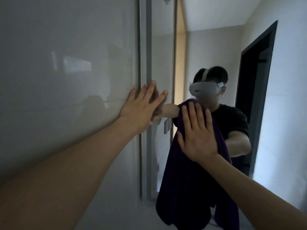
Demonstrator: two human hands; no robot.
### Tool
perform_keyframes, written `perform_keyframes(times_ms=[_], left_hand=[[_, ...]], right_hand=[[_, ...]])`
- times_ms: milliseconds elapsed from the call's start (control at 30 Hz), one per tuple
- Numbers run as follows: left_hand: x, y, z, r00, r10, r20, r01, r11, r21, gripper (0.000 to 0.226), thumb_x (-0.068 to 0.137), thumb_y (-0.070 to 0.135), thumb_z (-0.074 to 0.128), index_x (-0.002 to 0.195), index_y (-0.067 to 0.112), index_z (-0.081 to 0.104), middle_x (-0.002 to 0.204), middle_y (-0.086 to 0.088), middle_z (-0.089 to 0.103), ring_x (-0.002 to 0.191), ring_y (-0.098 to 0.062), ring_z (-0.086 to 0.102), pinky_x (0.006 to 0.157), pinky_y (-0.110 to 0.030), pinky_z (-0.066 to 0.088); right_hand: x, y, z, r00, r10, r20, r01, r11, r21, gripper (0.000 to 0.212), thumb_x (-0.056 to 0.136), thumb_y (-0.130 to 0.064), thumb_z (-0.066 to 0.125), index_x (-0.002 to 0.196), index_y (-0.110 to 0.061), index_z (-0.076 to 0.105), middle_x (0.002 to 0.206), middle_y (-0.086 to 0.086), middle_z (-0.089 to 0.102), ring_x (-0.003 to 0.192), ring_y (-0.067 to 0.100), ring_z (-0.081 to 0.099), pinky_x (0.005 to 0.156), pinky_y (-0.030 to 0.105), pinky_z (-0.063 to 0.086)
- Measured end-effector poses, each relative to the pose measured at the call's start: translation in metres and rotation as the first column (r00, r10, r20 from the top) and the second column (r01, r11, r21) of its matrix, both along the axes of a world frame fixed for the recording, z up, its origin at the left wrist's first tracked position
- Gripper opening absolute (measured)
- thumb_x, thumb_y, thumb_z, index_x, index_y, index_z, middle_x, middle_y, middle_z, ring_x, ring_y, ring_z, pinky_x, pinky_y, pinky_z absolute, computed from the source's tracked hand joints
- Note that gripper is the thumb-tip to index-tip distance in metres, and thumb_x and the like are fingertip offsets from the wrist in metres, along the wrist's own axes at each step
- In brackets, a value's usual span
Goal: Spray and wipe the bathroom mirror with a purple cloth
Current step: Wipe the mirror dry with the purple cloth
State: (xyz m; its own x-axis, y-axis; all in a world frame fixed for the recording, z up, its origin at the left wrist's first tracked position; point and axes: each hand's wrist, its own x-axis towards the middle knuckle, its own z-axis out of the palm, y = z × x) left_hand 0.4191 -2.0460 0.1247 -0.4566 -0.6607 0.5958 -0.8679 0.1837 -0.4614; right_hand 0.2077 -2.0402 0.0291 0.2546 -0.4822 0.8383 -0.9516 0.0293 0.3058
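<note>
The bathroom mirror (216,52) fills the right half of the view, with a grey frame along its left edge. My right hand (196,131) lies flat, fingers spread, pressing the dark purple cloth (181,188) against the glass; most of the cloth hangs down below the hand. My left hand (141,106) rests open with fingers apart on the mirror's left edge, partly on the frame and the wall. No spray bottle is in view.
A glossy pale tiled wall (66,80) takes up the left side. The mirror reflects a person in a black shirt with a headset, a dark door frame (255,90) and white walls.
</note>
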Motion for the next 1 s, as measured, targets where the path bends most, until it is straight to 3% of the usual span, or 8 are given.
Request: perform_keyframes(times_ms=[100,167,300,400,533,733,867,1000], left_hand=[[-0.022,0.013,-0.002,0.974,-0.107,-0.198,0.107,0.994,-0.012,0.084,0.092,0.043,0.059,0.159,0.028,0.01,0.169,-0.015,-0.004,0.154,-0.036,0.008,0.121,-0.058,0.018],[-0.045,0.021,-0.006,0.951,-0.219,-0.22,0.209,0.975,-0.07,0.072,0.091,0.039,0.058,0.154,0.024,0.026,0.168,-0.015,0.006,0.153,-0.037,0.011,0.122,-0.057,0.02],[-0.094,0.027,-0.013,0.907,-0.396,-0.141,0.386,0.918,-0.095,0.079,0.095,0.039,0.054,0.16,0.03,0.011,0.17,-0.012,-0.009,0.155,-0.042,-0.001,0.122,-0.06,0.018],[-0.125,0.029,-0.015,0.908,-0.399,-0.13,0.394,0.917,-0.065,0.09,0.093,0.056,0.057,0.16,0.038,0.0,0.168,-0.009,-0.02,0.154,-0.044,-0.009,0.116,-0.067,0.024],[-0.148,0.027,-0.019,0.963,-0.249,-0.105,0.245,0.968,-0.048,0.118,0.078,0.076,0.063,0.157,0.04,-0.016,0.163,-0.014,-0.034,0.149,-0.054,-0.016,0.11,-0.077,0.02],[-0.156,0.026,-0.018,0.976,-0.194,-0.095,0.192,0.981,-0.028,0.123,0.074,0.078,0.064,0.157,0.036,-0.016,0.162,-0.019,-0.032,0.148,-0.058,-0.013,0.11,-0.077,0.024],[-0.167,0.041,-0.02,0.965,-0.202,-0.169,0.2,0.979,-0.026,0.108,0.084,0.056,0.07,0.157,0.026,-0.003,0.164,-0.023,-0.025,0.15,-0.053,-0.014,0.117,-0.073,0.006],[-0.208,0.068,-0.022,0.89,-0.407,-0.204,0.397,0.913,-0.091,0.087,0.083,0.037,0.061,0.154,0.012,0.017,0.169,-0.014,-0.014,0.155,-0.04,-0.011,0.123,-0.062,0.0]], right_hand=[[-0.014,0.001,-0.027,0.969,0.055,-0.239,-0.036,0.996,0.084,0.082,0.096,-0.043,0.046,0.16,-0.006,0.01,0.167,0.019,0.01,0.155,0.035,0.012,0.126,0.051,-0.001],[-0.035,0.007,-0.038,0.928,0.073,-0.366,-0.029,0.992,0.124,0.082,0.094,-0.044,0.046,0.16,-0.007,0.015,0.167,0.016,0.013,0.154,0.031,0.015,0.126,0.048,-0.001],[-0.091,0.027,-0.043,0.9,0.049,-0.434,0.011,0.991,0.135,0.081,0.094,-0.045,0.045,0.16,-0.008,0.015,0.167,0.013,0.012,0.155,0.027,0.011,0.125,0.047,0.005],[-0.145,0.05,-0.038,0.918,-0.014,-0.395,0.058,0.993,0.101,0.081,0.094,-0.046,0.044,0.16,-0.008,0.016,0.167,0.013,0.016,0.155,0.028,0.015,0.125,0.049,0.01],[-0.22,0.088,-0.027,0.959,-0.153,-0.24,0.168,0.985,0.046,0.08,0.092,-0.047,0.039,0.159,-0.008,0.017,0.163,0.017,0.026,0.151,0.033,0.021,0.125,0.049,0.009],[-0.286,0.122,-0.022,0.943,-0.324,0.074,0.321,0.946,0.049,0.085,0.091,-0.048,0.034,0.158,-0.001,0.01,0.162,0.026,0.023,0.151,0.04,0.017,0.125,0.05,0.001],[-0.25,0.116,-0.028,0.857,-0.326,0.399,0.348,0.937,0.02,0.086,0.088,-0.041,0.035,0.158,-0.001,0.006,0.165,0.025,0.011,0.154,0.039,0.008,0.125,0.051,0.001],[-0.19,0.099,-0.043,0.743,-0.225,0.631,0.28,0.96,0.012,0.087,0.089,-0.038,0.037,0.159,-0.001,0.0,0.167,0.023,0.003,0.155,0.037,-0.001,0.126,0.053,0.0]])
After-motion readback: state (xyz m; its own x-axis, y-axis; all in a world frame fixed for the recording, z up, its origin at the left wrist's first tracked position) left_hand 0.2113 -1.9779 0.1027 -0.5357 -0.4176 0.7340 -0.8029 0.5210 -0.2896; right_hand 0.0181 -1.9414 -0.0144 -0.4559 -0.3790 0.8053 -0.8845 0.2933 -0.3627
